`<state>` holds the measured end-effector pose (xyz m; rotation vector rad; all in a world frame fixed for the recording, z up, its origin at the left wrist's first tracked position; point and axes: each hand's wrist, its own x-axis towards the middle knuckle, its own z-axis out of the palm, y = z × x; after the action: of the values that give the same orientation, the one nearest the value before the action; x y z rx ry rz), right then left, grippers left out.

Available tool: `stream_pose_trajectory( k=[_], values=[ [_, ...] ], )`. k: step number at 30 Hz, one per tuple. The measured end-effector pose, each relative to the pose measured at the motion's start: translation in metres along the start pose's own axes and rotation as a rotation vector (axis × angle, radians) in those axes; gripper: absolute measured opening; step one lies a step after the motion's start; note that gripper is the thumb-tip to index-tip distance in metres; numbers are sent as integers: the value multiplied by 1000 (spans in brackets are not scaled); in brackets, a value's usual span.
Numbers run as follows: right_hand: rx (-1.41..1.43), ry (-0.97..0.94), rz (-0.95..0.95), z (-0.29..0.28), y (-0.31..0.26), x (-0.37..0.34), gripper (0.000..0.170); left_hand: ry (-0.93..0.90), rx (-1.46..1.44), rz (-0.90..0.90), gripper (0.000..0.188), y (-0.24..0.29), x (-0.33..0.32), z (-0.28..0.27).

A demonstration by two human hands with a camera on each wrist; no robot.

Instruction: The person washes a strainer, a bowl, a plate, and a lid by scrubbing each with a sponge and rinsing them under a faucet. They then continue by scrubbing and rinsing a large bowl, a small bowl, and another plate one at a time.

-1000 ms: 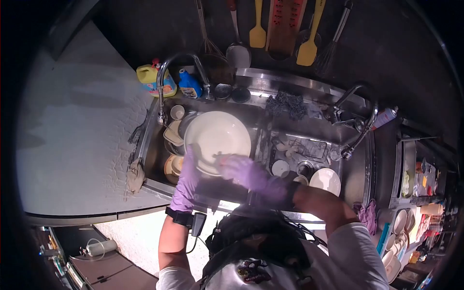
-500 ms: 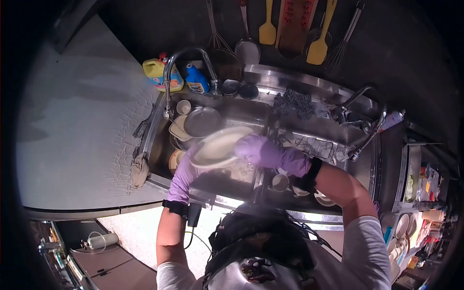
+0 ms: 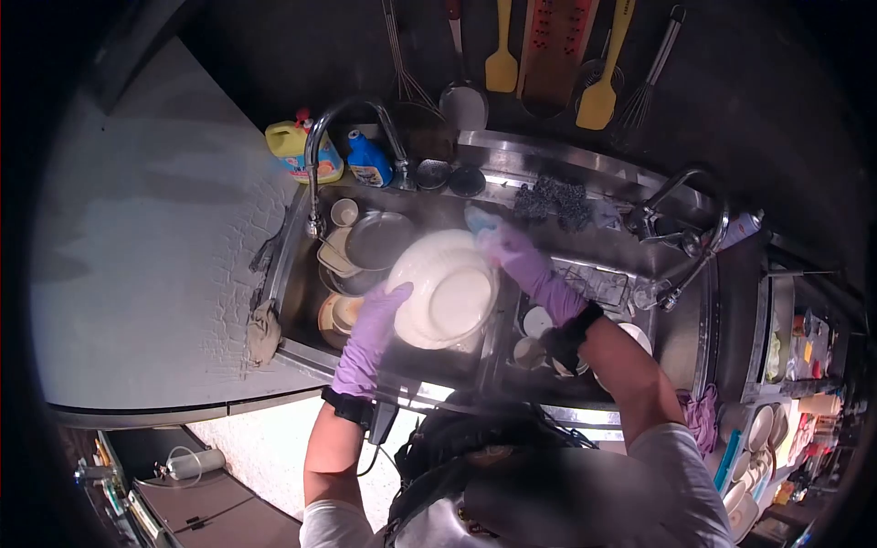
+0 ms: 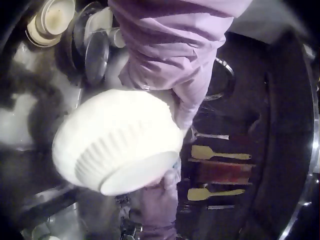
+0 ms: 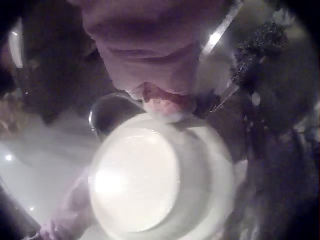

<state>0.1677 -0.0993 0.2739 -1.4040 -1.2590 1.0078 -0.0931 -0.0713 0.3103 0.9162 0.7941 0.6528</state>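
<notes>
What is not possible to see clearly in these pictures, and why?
Bowl: inside hidden in all three views by its outer side.
Left hand: head view, bowl hides the fingers behind it.
Blue item at the right hand: head view, too blurred to identify.
Blue bottle: head view, label print too small to read.

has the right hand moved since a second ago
Yes. Judged against the dark scrubbers in the head view, the right hand has moved back and somewhat rightward, now closer to them.
</notes>
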Motion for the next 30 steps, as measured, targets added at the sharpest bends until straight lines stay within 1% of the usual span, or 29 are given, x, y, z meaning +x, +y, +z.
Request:
stream_pose_trajectory(
  k=[1,3,4,5,6,7,9,12,13,15,17,19,21,23,24,25,28,29,30],
  values=[
    [-77,51,20,8,-18,3,42,44,25,4,31,-1,1,3],
    [-289,59,-511,35,-40,-38,44,127,75,0,31,-4,0,9],
    [-434,130,-748,53,-61,-41,49,68,130,107,31,-21,7,-2],
    [-570,177,-665,70,-64,-48,50,7,183,217,31,-50,21,-23],
    [-702,221,-579,78,-66,-53,52,74,163,156,31,-38,13,-6],
    [-706,244,-575,75,-55,-44,51,140,139,96,31,-25,6,12],
    [-708,293,-568,70,-17,-16,50,199,53,71,34,-15,-5,26],
    [-362,324,-450,63,9,-15,48,289,-115,60,38,-3,-11,30],
    [-117,260,-428,68,12,-16,47,320,-185,62,40,-1,-11,30],
    [378,134,-356,94,20,-36,45,284,-284,58,42,-1,-9,28],
    [-363,125,-406,99,-3,-60,44,252,-358,55,43,-3,-3,25],
    [-686,101,-518,107,-28,-69,45,235,-420,55,43,-15,6,16],
    [-805,74,-549,112,-37,-60,44,219,-364,65,42,-27,10,4],
    [-1019,227,-541,98,-65,-44,43,228,-278,78,41,-24,8,12],
    [-1121,302,-532,91,-75,-34,42,246,-216,80,40,-13,-1,27],
    [-958,374,-553,84,-58,-12,42,264,-155,85,39,-5,-7,37],
    [-165,121,-192,48,-45,8,38,296,-137,63,39,2,-13,41],
    [-43,164,-203,45,-24,10,38,293,-179,80,39,4,-13,42],
    [81,206,-210,48,12,12,38,290,-220,93,40,6,-12,42]
  ],
)
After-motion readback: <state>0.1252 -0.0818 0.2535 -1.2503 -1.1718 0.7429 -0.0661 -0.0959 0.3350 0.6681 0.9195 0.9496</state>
